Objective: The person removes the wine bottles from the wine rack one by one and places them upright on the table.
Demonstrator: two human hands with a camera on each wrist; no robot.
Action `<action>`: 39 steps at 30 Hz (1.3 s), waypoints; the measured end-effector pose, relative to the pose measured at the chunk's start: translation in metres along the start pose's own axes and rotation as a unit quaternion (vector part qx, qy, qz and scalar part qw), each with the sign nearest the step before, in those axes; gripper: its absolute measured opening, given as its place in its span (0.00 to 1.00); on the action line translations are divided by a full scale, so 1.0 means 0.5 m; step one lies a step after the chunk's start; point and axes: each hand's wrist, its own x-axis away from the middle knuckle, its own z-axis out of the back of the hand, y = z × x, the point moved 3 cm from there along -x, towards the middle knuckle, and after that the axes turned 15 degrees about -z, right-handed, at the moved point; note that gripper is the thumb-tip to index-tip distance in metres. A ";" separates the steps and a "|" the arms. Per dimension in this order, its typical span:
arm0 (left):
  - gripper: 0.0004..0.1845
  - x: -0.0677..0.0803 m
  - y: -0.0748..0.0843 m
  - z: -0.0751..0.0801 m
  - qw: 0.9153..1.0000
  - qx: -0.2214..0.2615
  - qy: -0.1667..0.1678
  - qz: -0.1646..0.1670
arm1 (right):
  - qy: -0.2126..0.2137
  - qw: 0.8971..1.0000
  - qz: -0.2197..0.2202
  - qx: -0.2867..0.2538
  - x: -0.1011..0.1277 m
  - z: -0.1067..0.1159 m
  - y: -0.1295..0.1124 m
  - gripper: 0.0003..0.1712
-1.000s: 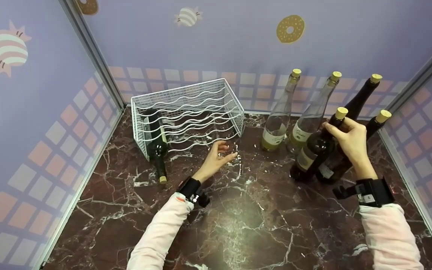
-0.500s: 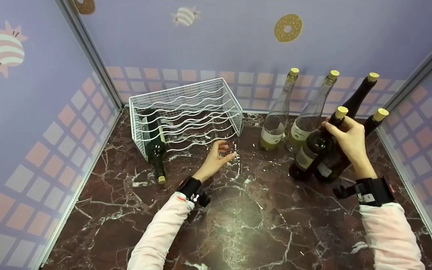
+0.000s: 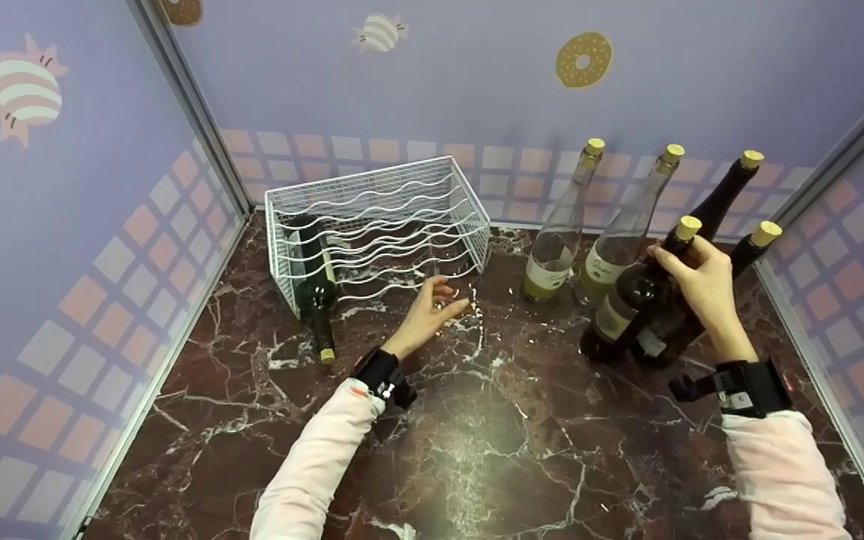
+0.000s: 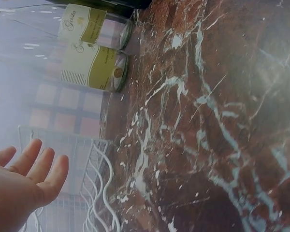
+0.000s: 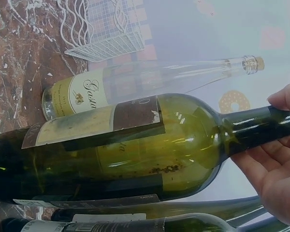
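My right hand grips a dark green wine bottle by its neck, just below the cork. In the right wrist view the thumb and fingers wrap the neck of that wine bottle; its label faces partly up. My left hand hovers near the front of a white wire wine rack, fingers loosely bent, holding nothing. The left wrist view shows the same left hand beside the rack's wavy bars. Another dark wine bottle lies in the rack's left end, its corked neck pointing forward.
Two clear corked bottles, one at the left and one nearer the middle, stand by the back wall. Two dark bottles, a rear one and a front one, stand right of them. Panels enclose the marbled countertop.
The head view has shifted slightly. Both hands stay nearly in place; the right hand still grips the bottle's neck, and the left hand remains without anything in it.
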 end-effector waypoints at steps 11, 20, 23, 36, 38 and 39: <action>0.17 -0.041 0.020 0.154 0.967 -0.204 0.127 -0.091 | -0.018 1.000 0.007 0.010 -0.001 0.004 -0.002 0.15; 0.10 -0.039 0.039 0.322 0.908 -0.360 0.205 -0.056 | 0.026 0.999 0.024 -0.023 0.001 0.021 -0.025 0.26; 0.11 -0.037 0.047 0.363 0.885 -0.409 0.219 -0.039 | 0.073 0.996 0.031 -0.034 0.004 0.033 -0.048 0.31; 0.32 -0.001 -0.022 0.456 0.867 -0.383 0.243 0.208 | 0.158 0.942 0.289 -0.063 0.052 -0.026 -0.171 0.17; 0.30 0.000 -0.033 0.457 0.874 -0.355 0.235 0.234 | 0.128 0.939 0.314 -0.054 0.059 -0.061 -0.180 0.16; 0.29 0.000 -0.038 0.458 0.877 -0.344 0.228 0.244 | 0.112 0.939 0.323 -0.046 0.062 -0.080 -0.184 0.15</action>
